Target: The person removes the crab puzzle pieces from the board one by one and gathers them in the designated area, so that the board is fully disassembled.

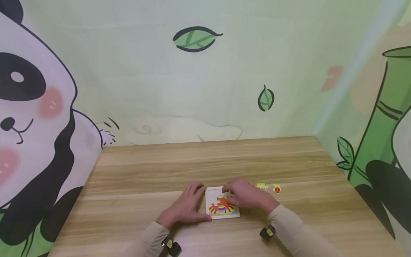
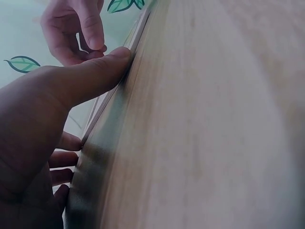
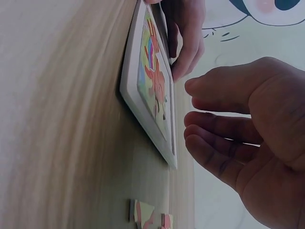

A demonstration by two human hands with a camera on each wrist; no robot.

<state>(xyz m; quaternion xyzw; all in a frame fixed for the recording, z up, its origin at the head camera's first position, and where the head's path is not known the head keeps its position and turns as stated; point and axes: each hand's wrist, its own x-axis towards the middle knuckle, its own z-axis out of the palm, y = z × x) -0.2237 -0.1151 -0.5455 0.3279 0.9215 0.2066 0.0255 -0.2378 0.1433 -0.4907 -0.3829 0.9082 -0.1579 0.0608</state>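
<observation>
A square jigsaw puzzle [image 1: 222, 207] in a white frame lies on the wooden table, showing an orange figure with a striped rainbow belly. Part of its upper side is bare white tray. My left hand [image 1: 187, 206] holds the frame's left side, the thumb at the near-left corner and the fingertips by the far-left corner. Over the upper right part of the puzzle is my right hand [image 1: 245, 194], its fingers loosely bent. In the right wrist view, nothing shows between the thumb and fingers of that right hand [image 3: 252, 129], and they stand apart from the board.
Beyond the right hand lie two loose puzzle pieces, a yellowish one [image 1: 261, 186] and one with a red spot [image 1: 276, 188]. The wooden table [image 1: 144, 164] ends at a painted wall [image 1: 144, 71] with a panda and leaves. Both wrists wear small black cameras.
</observation>
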